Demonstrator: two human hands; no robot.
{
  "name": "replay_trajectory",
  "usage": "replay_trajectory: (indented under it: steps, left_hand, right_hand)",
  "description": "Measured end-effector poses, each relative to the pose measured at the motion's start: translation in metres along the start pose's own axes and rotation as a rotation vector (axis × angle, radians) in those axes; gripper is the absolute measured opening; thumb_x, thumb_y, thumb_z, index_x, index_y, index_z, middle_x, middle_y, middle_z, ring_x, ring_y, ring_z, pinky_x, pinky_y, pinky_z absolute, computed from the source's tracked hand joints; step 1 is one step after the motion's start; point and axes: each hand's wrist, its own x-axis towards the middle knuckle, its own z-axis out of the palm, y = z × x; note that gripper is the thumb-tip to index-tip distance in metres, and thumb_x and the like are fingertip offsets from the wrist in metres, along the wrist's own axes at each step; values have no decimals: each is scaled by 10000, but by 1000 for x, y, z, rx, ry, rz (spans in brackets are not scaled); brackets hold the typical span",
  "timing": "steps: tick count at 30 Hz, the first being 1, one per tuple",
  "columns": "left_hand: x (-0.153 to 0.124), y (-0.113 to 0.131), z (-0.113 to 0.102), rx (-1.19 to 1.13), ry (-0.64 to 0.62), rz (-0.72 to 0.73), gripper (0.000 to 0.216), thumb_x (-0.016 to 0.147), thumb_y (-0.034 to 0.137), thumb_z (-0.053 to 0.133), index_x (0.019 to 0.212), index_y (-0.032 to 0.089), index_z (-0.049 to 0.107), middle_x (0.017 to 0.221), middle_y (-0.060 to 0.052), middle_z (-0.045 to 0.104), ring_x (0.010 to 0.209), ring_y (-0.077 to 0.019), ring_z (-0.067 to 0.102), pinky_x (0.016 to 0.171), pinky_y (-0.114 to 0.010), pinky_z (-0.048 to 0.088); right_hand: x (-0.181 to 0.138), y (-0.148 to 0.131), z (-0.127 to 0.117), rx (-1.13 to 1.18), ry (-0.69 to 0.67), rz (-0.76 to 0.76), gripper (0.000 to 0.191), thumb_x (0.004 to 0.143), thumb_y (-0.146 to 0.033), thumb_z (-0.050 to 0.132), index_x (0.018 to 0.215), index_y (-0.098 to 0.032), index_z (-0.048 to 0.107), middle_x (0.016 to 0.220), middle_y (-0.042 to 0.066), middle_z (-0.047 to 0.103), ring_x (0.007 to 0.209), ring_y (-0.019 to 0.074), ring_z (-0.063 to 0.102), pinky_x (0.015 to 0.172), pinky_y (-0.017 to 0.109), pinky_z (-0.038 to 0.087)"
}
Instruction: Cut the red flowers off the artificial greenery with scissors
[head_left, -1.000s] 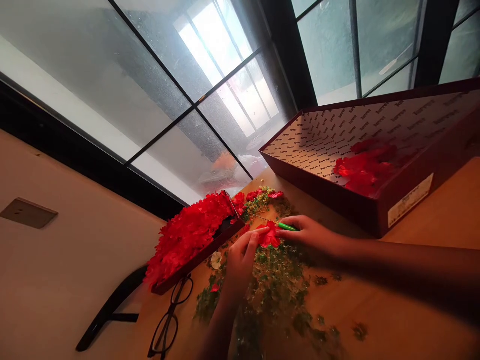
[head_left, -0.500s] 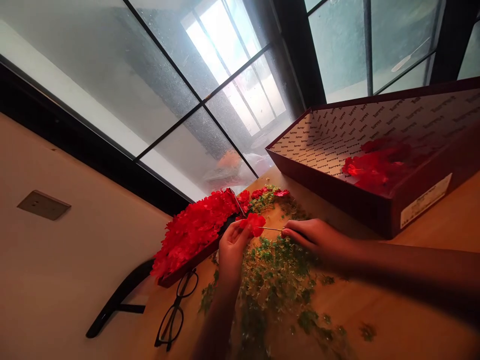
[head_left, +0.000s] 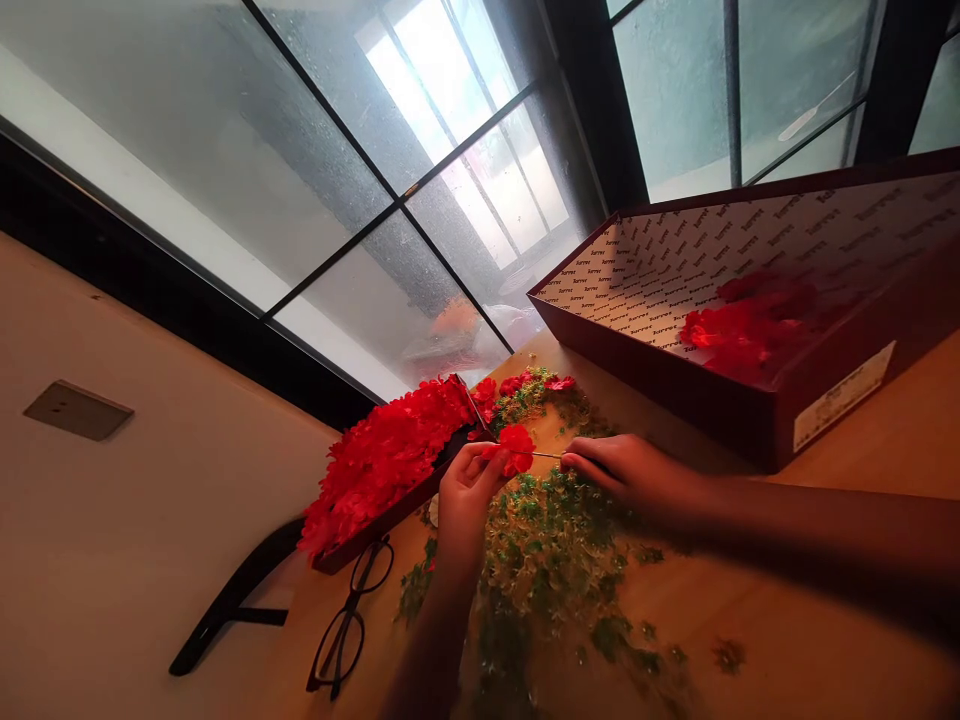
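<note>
My left hand (head_left: pixel 469 495) pinches a red artificial flower (head_left: pixel 516 448) between thumb and fingers. A thin metal needle (head_left: pixel 544 455) runs through or behind the flower toward my right hand (head_left: pixel 634 472), whose fingertips grip its end. The needle's green handle is hidden inside that hand. Below both hands lies a heap of green artificial leaves (head_left: pixel 547 545). Just beyond my left hand, a dense mass of red flowers (head_left: pixel 382 465) fills a narrow maroon box (head_left: pixel 382 520).
A large open maroon box (head_left: pixel 660 395) with printed white lining and loose red flowers stands on the wooden table (head_left: pixel 787 570) at the upper right. Black-framed glasses (head_left: pixel 346 625) lie near the narrow box. A window (head_left: pixel 397 240) runs along the table's far side.
The flower has moved toward my left hand and sits higher on the needle. The needle's green handle has gone from sight inside my right hand. The camera view has shifted slightly.
</note>
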Motion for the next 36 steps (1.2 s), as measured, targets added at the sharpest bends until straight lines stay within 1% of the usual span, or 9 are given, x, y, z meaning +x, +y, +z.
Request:
replay_trajectory:
  steps: [9,11,15,18,21,27,31,33,36]
  left_hand:
    - [2,-6,-1,226,32,171,201,587,268,643,700,154,523,731,-1,583,748,-133,572,677,-225,442]
    - [-1,-5,1,228,-15,164,185,607,272,628,718,156,535,749,-6,594,764,-135,574,699,-232,444]
    - [-5,-1,5,172,-210,132,225,715,341,500,757,135,581,806,-53,623,777,-164,588,712,-281,460]
    - [-4,1,3,134,-181,125,307,769,363,404,788,119,589,814,-79,627,757,-171,598,721,-310,462]
    - [0,3,-1,174,-124,144,246,721,315,498,876,138,568,801,-58,627,768,-164,595,727,-303,463]
    - [-1,5,-4,326,-304,94,133,632,257,600,708,152,626,759,-35,645,756,-166,598,722,-285,474]
    - [-4,4,-3,333,-361,70,137,615,255,615,712,160,634,758,-37,658,750,-175,608,719,-297,482]
    - [-4,3,-3,303,-337,54,143,595,242,629,708,155,627,747,-34,660,749,-176,610,721,-300,484]
    - [-4,3,-3,276,-294,64,140,587,231,635,699,147,619,729,-30,657,737,-173,610,718,-298,485]
  right_hand:
    - [-1,-2,0,24,1,19,310,846,-347,275,726,-169,500,679,30,551,600,116,465,569,222,328]
    - [-2,-1,1,29,5,16,312,846,-349,275,736,-170,506,693,33,560,609,120,474,578,228,333]
    - [-1,-1,2,61,26,9,315,850,-354,268,777,-177,518,734,35,576,636,128,493,598,231,345]
    - [0,0,1,54,21,16,305,847,-349,273,835,-178,525,761,45,585,669,141,508,615,238,355]
    - [1,2,0,40,9,1,259,833,-331,313,901,-171,504,791,54,585,695,149,513,632,244,364]
    - [3,10,0,93,-85,-174,251,817,-299,365,921,-169,553,880,59,591,795,158,525,702,245,367]
    - [5,12,-2,101,-125,-100,263,801,-324,393,928,-156,551,844,55,591,763,157,523,679,246,375]
    - [7,11,-3,99,-124,-62,247,787,-323,413,886,-139,545,790,52,581,707,146,511,640,237,381]
    - [8,10,-6,113,-119,-101,236,792,-315,409,856,-144,558,786,47,579,705,141,503,647,230,376]
